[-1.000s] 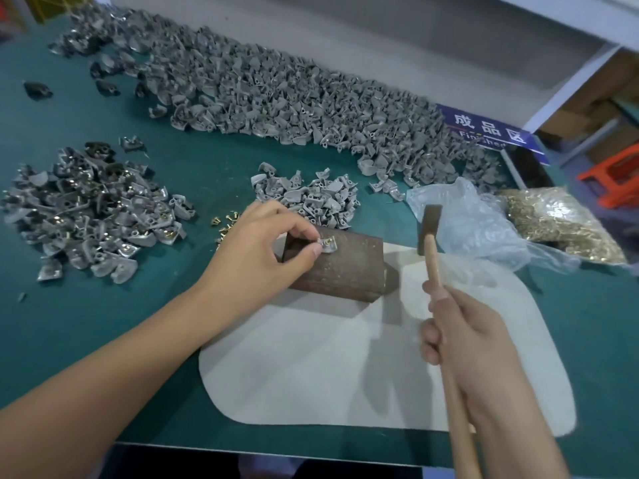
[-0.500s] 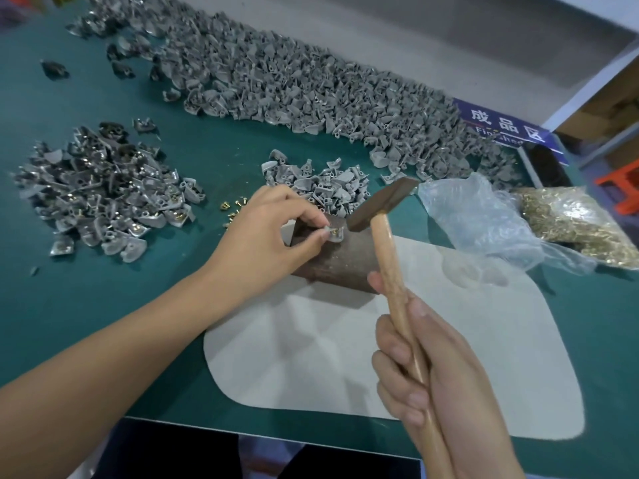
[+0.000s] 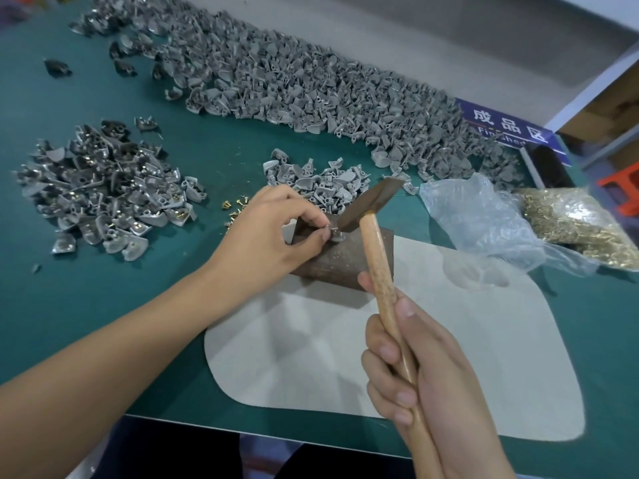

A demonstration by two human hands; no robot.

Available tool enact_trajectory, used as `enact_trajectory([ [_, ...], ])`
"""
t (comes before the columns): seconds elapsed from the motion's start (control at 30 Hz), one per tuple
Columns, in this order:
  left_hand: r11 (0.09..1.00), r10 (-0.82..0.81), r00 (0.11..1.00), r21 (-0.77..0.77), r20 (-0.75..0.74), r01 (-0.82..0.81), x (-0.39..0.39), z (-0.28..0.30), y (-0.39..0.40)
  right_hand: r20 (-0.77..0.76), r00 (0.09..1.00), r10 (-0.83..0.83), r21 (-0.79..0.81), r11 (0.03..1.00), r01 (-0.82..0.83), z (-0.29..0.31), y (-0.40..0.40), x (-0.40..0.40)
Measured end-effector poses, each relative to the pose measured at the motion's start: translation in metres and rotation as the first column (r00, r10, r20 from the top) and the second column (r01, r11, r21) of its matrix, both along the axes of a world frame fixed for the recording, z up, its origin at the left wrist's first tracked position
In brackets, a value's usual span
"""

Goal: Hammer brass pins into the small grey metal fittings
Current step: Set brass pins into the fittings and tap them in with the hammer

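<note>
My left hand (image 3: pixel 273 233) pinches a small grey fitting (image 3: pixel 334 236) on top of a rusty brown metal block (image 3: pixel 345 261). My right hand (image 3: pixel 425 371) grips the wooden handle of a hammer (image 3: pixel 371 205), whose dark head rests right over the fitting, mostly hiding it and any pin in it. A few loose brass pins (image 3: pixel 235 207) lie on the green table just left of my left hand. A small heap of grey fittings (image 3: pixel 318 183) sits behind the block.
A pale mat (image 3: pixel 449 357) lies under the block. A pile of fittings with brass pins (image 3: pixel 103 188) sits at left, and a long heap of grey fittings (image 3: pixel 311 84) runs along the back. A plastic bag of brass pins (image 3: pixel 570 219) lies at right near a blue sign (image 3: pixel 505 129).
The hammer has swung from upright at the right of the block down and left onto the fitting. My left hand has stayed on the fitting.
</note>
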State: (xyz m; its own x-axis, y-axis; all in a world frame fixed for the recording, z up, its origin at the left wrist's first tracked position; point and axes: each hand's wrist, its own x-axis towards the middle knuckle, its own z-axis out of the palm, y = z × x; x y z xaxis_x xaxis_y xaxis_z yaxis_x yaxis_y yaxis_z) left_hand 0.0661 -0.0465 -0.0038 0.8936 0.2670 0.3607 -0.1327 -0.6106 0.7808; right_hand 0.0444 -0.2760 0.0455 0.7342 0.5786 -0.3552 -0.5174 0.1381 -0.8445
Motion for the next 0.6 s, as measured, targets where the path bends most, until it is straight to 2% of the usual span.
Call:
enact_trajectory([
  [0.23, 1.000, 0.005, 1.000, -0.011, -0.010, -0.005, -0.0002, 0.0013, 0.0000, 0.068, 0.998, 0.001, 0.033, 0.999, -0.003, 0.0118, -0.0045, 0.0020],
  [0.43, 1.000, 0.011, 1.000, -0.005, 0.001, -0.011, 0.0005, 0.0008, 0.0013, 0.015, 0.999, 0.044, -0.053, 0.998, -0.044, 0.0082, -0.0008, -0.0011],
  [0.6, 1.000, 0.007, 1.000, -0.024, -0.007, -0.008, -0.0010, 0.0002, 0.0005, 0.050, 0.999, 0.002, -0.015, 1.000, -0.001, 0.0105, 0.0007, -0.0049],
])
